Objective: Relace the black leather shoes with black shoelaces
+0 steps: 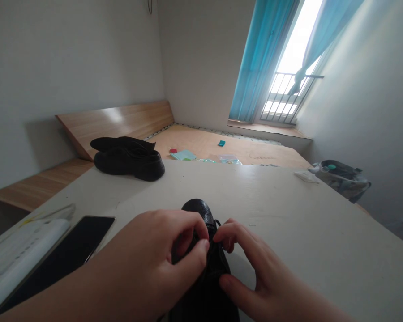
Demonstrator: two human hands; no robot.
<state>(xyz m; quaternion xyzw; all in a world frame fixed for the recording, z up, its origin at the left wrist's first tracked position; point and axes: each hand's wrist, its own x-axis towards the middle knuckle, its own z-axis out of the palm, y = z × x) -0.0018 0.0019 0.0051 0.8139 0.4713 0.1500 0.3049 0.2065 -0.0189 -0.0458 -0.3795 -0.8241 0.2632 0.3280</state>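
A black shoe (201, 290) lies on the white table, its toe pointing away from me. Over its left side is my left hand (161, 255), thumb and index finger pinched together at the lacing area; what is between the fingertips is too small to make out. On the right side of the shoe, my right hand (251, 264) has its thumb and index finger apart, touching the shoe's edge beside a thin dark loop of lace (217, 222). Much of the shoe's middle is hidden by my hands.
More black footwear (129, 161) sits at the table's (275, 210) far left edge. A dark phone (60, 255) and a white package (23, 255) lie at left. Beyond are a wooden bed board (195, 136) with small packets and, at right, a lined bin (345, 176).
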